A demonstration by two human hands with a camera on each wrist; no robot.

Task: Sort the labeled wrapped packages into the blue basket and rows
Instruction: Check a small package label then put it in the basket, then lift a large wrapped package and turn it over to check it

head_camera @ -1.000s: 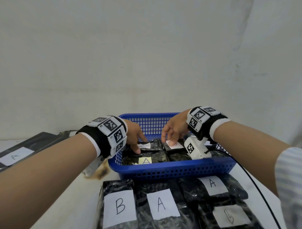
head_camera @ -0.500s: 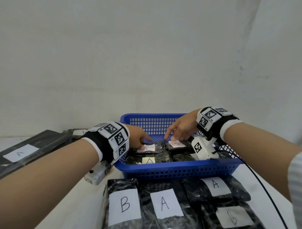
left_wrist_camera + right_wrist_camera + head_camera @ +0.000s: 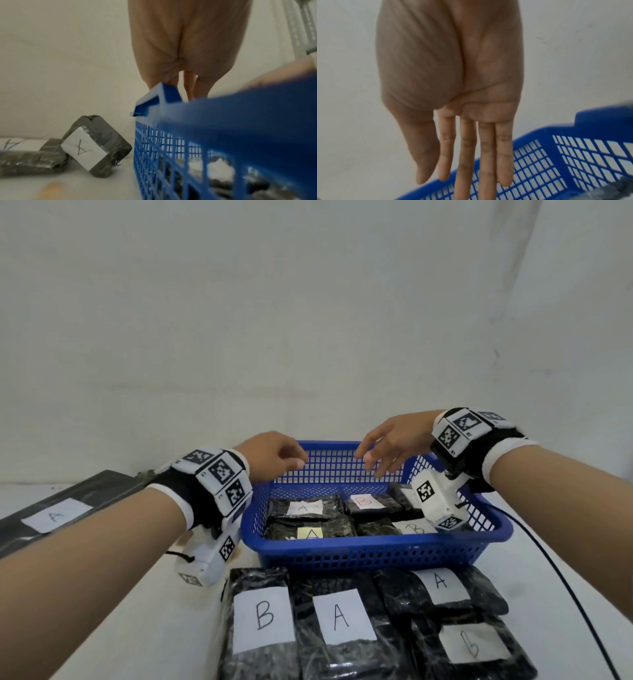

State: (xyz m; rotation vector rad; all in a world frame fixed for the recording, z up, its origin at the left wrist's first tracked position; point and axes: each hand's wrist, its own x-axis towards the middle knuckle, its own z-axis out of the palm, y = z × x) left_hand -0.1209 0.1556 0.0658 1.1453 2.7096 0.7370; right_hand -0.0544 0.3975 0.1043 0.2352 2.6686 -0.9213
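The blue basket stands mid-table and holds black wrapped packages: A, B, a yellow-labelled A and B. In front of it lie a package B, A, A and b. My left hand hovers over the basket's rear left with loosely curled, empty fingers. My right hand hovers over the rear middle. Its fingers are straight and hold nothing. From the left wrist, the basket's rim hides most of the left hand's fingers.
A long flat package labelled A lies at the far left. A small package A leans on another package just left of the basket. A black cable runs down the right side. A white wall stands close behind the basket.
Both hands have lifted off the packages inside the basket and now hang above it, empty. The right hand's fingers have straightened.
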